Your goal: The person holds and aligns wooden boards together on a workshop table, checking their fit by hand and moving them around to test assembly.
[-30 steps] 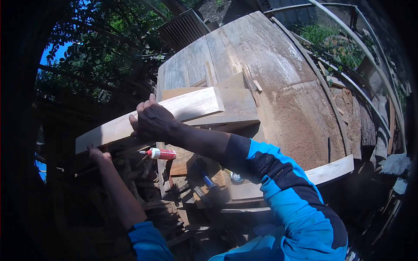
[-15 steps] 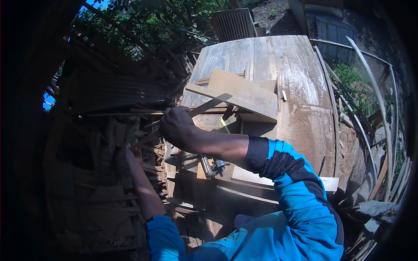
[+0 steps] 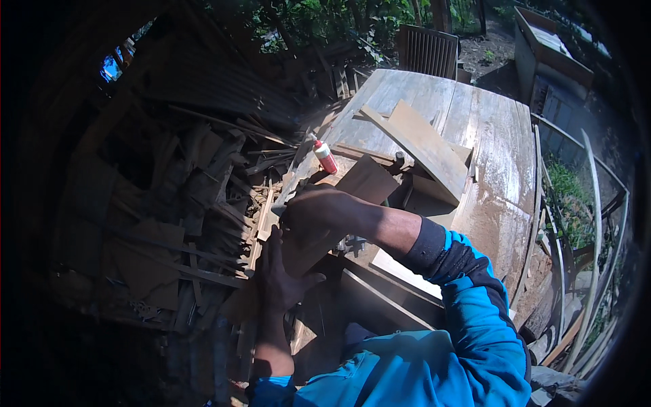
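Bottle, in the head view: red plastic bottle with a white top and narrow nozzle (image 3: pixel 326 158), set near the left edge of a weathered grey-brown plank table (image 3: pixel 502 129).
Wood in hand: flat dark-brown wooden board (image 3: pixel 368 179), just to the near right of the bottle at its far end, slanting from there toward the person; partly covered by both hands.
Right hand (image 3: pixel 313 209): directly on the near side of the bottle, apart from it, laid over the board; fingers bent downward in deep shadow, too hidden to tell whether pinching or merely resting.
Left hand (image 3: pixel 285 286): farther to the near left of the bottle, against the board; fingers stretched out close together, thumb spread well away from them.
Panel: wide light-brown wooden panel (image 3: pixel 430 146), to the right of the bottle, tilted above the table.
Offcuts: jumbled heap of rough wooden scraps (image 3: pixel 203 197), to the left of the bottle.
Slats: dark upright slatted panel (image 3: pixel 428 51), beyond the bottle and to its right.
Greenery: bright green grass patch (image 3: pixel 568 190), well to the right of the bottle.
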A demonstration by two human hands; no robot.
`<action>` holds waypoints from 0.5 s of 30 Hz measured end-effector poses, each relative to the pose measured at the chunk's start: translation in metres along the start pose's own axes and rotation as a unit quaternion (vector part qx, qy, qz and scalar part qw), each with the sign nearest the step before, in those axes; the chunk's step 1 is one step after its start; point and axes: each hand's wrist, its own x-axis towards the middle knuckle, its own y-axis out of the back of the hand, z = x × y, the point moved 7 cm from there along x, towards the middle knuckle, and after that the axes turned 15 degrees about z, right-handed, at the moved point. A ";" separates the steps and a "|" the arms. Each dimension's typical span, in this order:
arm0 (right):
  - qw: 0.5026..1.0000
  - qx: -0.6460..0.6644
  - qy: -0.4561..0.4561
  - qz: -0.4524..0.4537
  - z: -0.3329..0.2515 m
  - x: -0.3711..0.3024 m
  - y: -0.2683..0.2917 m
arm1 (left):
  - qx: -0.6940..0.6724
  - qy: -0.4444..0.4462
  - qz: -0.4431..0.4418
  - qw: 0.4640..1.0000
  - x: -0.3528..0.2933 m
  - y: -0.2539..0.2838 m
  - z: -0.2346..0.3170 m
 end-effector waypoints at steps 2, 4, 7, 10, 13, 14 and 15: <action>0.947 -0.258 0.183 0.051 -0.058 -0.013 0.007 | 0.098 -0.013 -0.027 0.995 -0.015 -0.007 0.015; 0.899 -0.335 0.247 0.137 -0.113 -0.019 0.014 | 0.100 0.030 -0.047 0.993 -0.023 -0.023 0.002; 0.889 -0.408 0.192 0.074 -0.141 -0.012 0.013 | 0.105 0.043 -0.057 0.992 -0.055 -0.048 -0.036; 0.944 -0.223 -0.062 0.236 -0.121 -0.074 0.066 | 0.070 0.116 -0.048 0.990 -0.112 -0.065 -0.099; 0.885 -0.326 -0.106 0.316 -0.068 -0.176 0.081 | -0.081 0.316 -0.097 0.940 -0.192 -0.082 -0.168; 0.852 -0.368 -0.202 0.314 -0.044 -0.221 0.072 | -0.109 0.358 -0.106 0.921 -0.217 -0.086 -0.184; 0.842 -0.418 -0.190 0.284 -0.034 -0.261 0.054 | -0.067 0.358 -0.128 0.923 -0.238 -0.089 -0.198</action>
